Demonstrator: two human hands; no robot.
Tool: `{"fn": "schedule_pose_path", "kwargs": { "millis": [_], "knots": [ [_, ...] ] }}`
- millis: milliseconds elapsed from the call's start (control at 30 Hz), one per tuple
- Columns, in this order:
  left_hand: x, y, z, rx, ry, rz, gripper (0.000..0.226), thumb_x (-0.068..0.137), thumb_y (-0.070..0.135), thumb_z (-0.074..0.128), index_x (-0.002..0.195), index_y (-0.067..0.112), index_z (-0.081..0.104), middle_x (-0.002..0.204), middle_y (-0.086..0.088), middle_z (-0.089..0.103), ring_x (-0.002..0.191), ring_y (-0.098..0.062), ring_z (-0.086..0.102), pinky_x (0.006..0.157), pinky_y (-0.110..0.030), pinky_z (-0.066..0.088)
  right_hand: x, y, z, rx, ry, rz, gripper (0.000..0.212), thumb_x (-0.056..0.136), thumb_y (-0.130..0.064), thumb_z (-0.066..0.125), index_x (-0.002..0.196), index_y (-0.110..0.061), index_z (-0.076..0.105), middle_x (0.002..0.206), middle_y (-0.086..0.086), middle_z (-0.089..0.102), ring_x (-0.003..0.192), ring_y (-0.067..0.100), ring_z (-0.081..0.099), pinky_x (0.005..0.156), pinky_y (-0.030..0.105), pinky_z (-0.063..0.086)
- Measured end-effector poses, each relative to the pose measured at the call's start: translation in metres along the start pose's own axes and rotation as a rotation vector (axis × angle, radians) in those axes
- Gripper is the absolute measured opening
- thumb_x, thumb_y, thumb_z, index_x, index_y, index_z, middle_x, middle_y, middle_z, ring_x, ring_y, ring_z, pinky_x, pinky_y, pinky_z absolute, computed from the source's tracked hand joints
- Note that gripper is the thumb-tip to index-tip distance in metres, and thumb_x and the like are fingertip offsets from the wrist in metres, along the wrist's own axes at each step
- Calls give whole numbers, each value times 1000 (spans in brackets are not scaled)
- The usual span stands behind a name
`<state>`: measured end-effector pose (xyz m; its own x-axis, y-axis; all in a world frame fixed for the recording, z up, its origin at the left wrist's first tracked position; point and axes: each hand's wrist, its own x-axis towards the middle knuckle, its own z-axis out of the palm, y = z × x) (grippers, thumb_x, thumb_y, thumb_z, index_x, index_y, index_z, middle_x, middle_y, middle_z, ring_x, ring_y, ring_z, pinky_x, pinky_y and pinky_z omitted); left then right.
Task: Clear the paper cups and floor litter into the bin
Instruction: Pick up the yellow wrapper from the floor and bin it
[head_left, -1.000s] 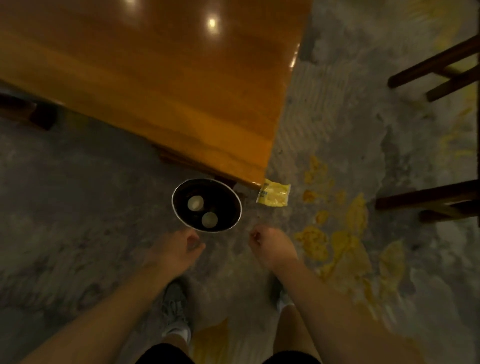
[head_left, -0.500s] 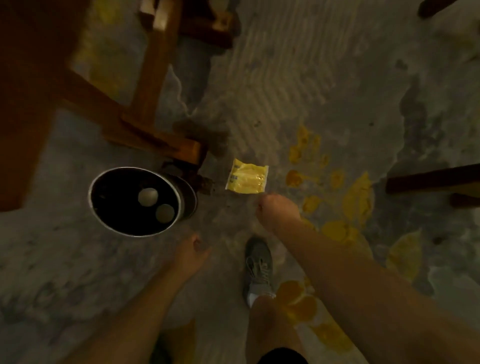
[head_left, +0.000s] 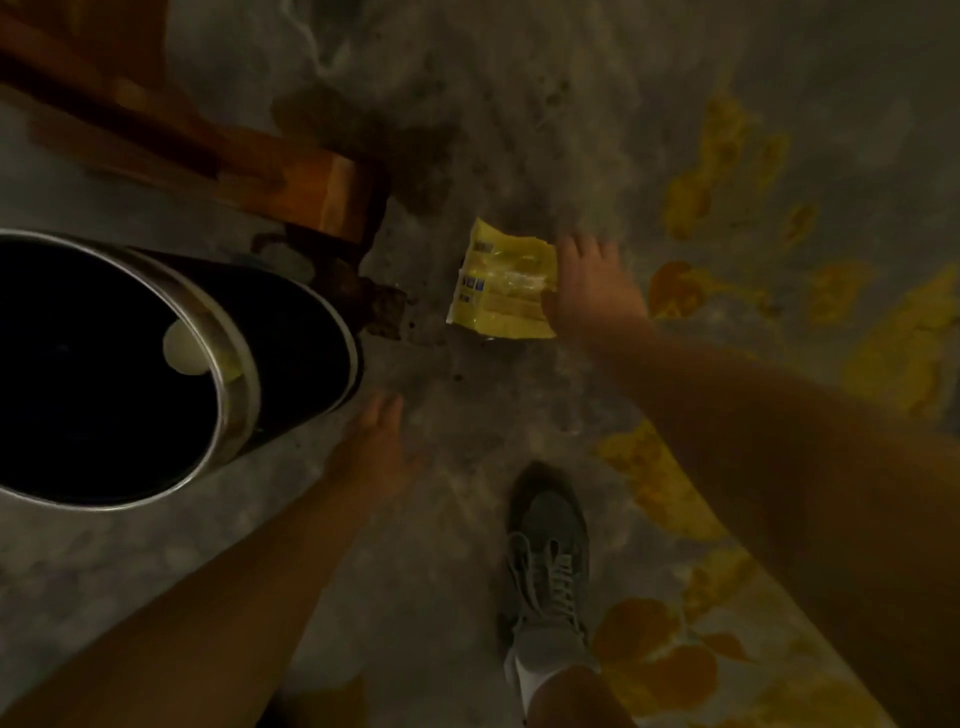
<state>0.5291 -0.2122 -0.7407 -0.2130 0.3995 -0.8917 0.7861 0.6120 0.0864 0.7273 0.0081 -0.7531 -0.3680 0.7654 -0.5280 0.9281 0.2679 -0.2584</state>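
Note:
A yellow wrapper (head_left: 501, 283) lies flat on the grey floor right of the bin. My right hand (head_left: 592, 288) is down at the wrapper's right edge, fingers spread and touching it, thumb at its lower right side. The black bin (head_left: 291, 338) with a metal rim stands at the left, and a pale paper cup (head_left: 182, 348) shows inside it. My left hand (head_left: 376, 436) hangs just right of the bin, fingers loosely apart, holding nothing.
A wooden table foot (head_left: 311, 182) rests on the floor behind the bin, close to the wrapper. My grey shoe (head_left: 548, 561) is planted below the wrapper. Yellow leaf-shaped marks (head_left: 649, 467) cover the floor to the right.
The view has dropped much closer to the floor. My right hand has opened from a fist and reached forward onto the wrapper's right edge. My left hand stays beside the bin.

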Motion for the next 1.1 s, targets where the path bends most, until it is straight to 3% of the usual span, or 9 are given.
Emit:
{"fn": "schedule_pose_path", "kwargs": {
  "millis": [67,133,333,433,533,700,833,967,1100],
  "knots": [
    [13,2,12,-28,-5,-25,105,81,54,69,157,27,1,165,-3,-15,150,-31,9,116,-51,28,22,1,3,-18,47,-72,78,87,-29,63,150,-10,22,153,13,31,140,34,26,106,54,37],
    [20,3,24,-9,26,-47,114,74,64,70,156,30,-2,164,-2,-20,151,-34,0,116,-52,24,41,0,5,-41,14,-85,78,87,-37,63,150,-11,23,151,13,35,139,34,29,106,57,35],
    [33,4,17,-66,-33,-94,120,62,77,67,156,30,8,165,0,-16,151,-31,0,117,-50,25,40,-10,7,-188,-94,-137,24,92,-24,51,113,-20,60,111,9,64,107,33,59,92,51,39],
    [34,1,-20,-104,-156,-56,98,66,71,69,149,29,39,163,-5,22,144,-27,32,116,-43,31,13,-12,-3,-102,-174,-98,26,92,-17,48,112,-19,64,104,9,67,97,32,64,77,41,46],
    [11,8,-52,-89,-152,-9,64,80,60,66,131,22,59,134,-7,60,118,-27,59,101,-42,47,-27,-15,-25,72,-208,-9,33,91,-18,46,119,-22,62,103,7,67,97,32,64,68,35,45],
    [-85,34,-89,-244,1,-2,37,85,49,67,112,23,65,103,0,68,99,-20,64,84,-30,47,-116,-22,-85,404,-177,114,16,87,-22,54,94,-19,67,82,1,64,82,26,64,63,32,43],
    [-181,33,-118,-350,28,123,17,87,26,72,99,16,68,89,1,69,86,-15,65,70,-25,43,-184,-42,-131,528,-140,157,13,89,-27,56,94,-22,67,78,-3,67,71,18,61,63,35,51],
    [-264,21,-153,-377,111,222,10,88,13,71,96,15,67,80,8,65,74,-5,60,62,-6,39,-235,-82,-176,615,-127,133,12,89,-32,58,82,-24,63,66,-6,59,60,13,57,55,34,46],
    [-330,-9,-188,-457,232,261,7,88,15,70,91,21,68,83,7,69,79,-7,66,67,-16,45,-257,-140,-213,623,-162,56,13,89,-32,58,84,-22,63,66,-2,60,61,15,58,53,36,44]
  ]
}}
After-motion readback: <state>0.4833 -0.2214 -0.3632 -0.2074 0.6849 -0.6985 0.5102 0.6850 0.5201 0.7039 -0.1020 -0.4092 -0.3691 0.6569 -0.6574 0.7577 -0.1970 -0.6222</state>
